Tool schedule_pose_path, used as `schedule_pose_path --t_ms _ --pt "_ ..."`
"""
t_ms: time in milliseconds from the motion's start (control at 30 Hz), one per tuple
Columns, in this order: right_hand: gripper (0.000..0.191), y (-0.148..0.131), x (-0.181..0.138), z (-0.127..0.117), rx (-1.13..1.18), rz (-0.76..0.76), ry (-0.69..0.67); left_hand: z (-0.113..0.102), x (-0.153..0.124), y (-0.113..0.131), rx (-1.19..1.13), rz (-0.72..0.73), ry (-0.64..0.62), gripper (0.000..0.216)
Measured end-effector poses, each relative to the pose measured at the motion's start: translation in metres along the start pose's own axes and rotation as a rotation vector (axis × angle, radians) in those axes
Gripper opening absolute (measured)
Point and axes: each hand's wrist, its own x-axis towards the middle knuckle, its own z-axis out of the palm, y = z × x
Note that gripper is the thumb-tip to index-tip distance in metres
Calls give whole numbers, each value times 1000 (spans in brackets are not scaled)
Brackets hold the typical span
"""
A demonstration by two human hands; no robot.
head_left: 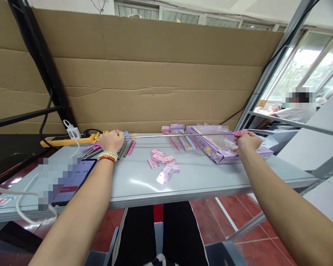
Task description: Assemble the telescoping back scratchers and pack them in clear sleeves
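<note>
Rod (pixel 177 135), thin and silvery, spans the space between your two hands, its right part passing across the purple box (pixel 229 158). Over that box, your right hand (pixel 248 141) pinches the pink end; well to the left of it, your left hand (pixel 111 141) is clenched, seemingly around the other end, though the fist hides exactly what it grips. With your arms spread wide and both ends gripped, the rod hangs nearly level and straight, which likely takes some tension from each side; whether it touches the box beneath, you cannot tell from this view.

Just left of the box lie the wrapped pens (pixel 185 140), probably grouped there to sit apart from the grey rods (pixel 127 147) farther left, beside your fist. Pink cards (pixel 162 159) lie loosely overlapped to the left of the box and closer to you, perhaps so that they are handy from either side. Your phone (pixel 79 177) rests far left of the box, near the table's front edge, its screen facing up, presumably to be readable at a glance. Behind the box, a cardboard panel (pixel 161 79) seems to screen off the table.
</note>
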Motion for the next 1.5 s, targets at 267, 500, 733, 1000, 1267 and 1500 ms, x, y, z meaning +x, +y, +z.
schedule_pose_path --t_ms 267,500,733,1000,1267,1500 --pt "19 -15 -133 69 44 -237 -647 -15 -34 58 -121 147 -142 65" --pt "21 0 -226 95 70 -219 -1049 -14 -40 57 -138 159 -198 65" --pt "25 8 -183 109 151 187 -1087 4 -33 57 -453 508 -326 39" --pt "40 16 -130 95 424 518 -638 12 12 -10 -260 -134 -8 37" --pt "49 11 -120 86 384 547 -563 22 23 -43 -116 -343 -208 49" --pt "51 -2 -125 77 570 632 -596 10 0 7 -80 235 -331 36"
